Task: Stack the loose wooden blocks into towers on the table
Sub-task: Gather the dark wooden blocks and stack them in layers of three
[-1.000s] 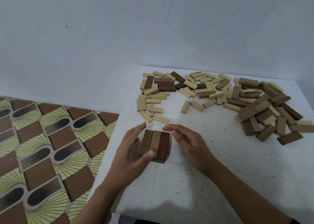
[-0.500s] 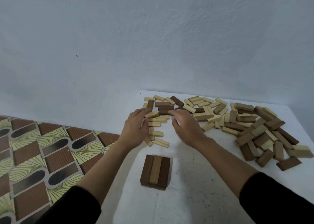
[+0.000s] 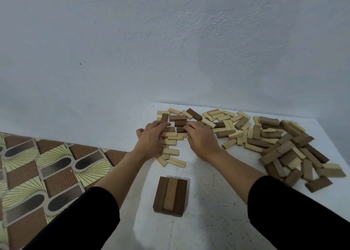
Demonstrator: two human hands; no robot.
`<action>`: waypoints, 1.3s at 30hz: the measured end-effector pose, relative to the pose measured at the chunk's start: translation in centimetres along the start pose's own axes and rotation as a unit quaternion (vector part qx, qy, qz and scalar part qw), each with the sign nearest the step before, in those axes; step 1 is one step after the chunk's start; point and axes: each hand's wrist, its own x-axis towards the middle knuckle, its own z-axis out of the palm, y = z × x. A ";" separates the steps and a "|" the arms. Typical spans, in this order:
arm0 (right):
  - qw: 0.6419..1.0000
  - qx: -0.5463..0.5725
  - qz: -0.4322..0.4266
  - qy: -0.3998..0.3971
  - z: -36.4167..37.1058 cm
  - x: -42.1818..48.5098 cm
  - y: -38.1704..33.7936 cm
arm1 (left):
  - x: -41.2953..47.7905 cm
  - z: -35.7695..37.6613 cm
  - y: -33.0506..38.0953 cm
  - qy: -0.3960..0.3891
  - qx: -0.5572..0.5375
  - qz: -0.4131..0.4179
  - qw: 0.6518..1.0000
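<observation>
Low stack (image 3: 170, 194) at the front of the white table (image 3: 217, 212), loose blocks (image 3: 230, 125) scattered behind it.
Stack: top layer of three blocks lying flat, long sides touching, dark-light-dark, with the edge of a lower layer showing at the near end. Small pale blocks (image 3: 171, 152) lie flat in a rough column just beyond the stack, and a few dark blocks (image 3: 177, 118) sit at the far end. A mixed brown and tan heap (image 3: 287, 149) lies at the right, its pieces overlapping at all angles, well apart from the stack.
</observation>
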 end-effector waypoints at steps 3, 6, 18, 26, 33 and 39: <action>0.999 -0.031 0.014 0.009 -0.5 0.3 -0.4 | 0.8 -0.5 -0.2 -0.010 0.087 0.009 0.996; 0.998 -0.047 0.027 0.008 -0.7 0.4 -0.6 | 1.4 -0.5 -0.6 0.001 0.114 0.019 0.993; 0.983 0.118 0.112 0.086 -1.5 -1.7 -0.9 | 2.5 -1.2 0.1 -0.035 0.045 -0.001 0.998; 0.950 0.222 0.190 0.112 -3.0 -6.0 -1.7 | 2.4 -1.1 -0.3 -0.031 -0.005 -0.045 0.998; 0.926 0.288 0.202 0.139 -4.8 -7.5 -1.5 | 1.2 -1.0 0.3 0.015 -0.016 0.020 1.000; 0.888 0.378 0.244 0.095 -6.7 -9.5 -0.6 | -1.3 -3.9 5.7 0.065 -0.133 0.112 0.983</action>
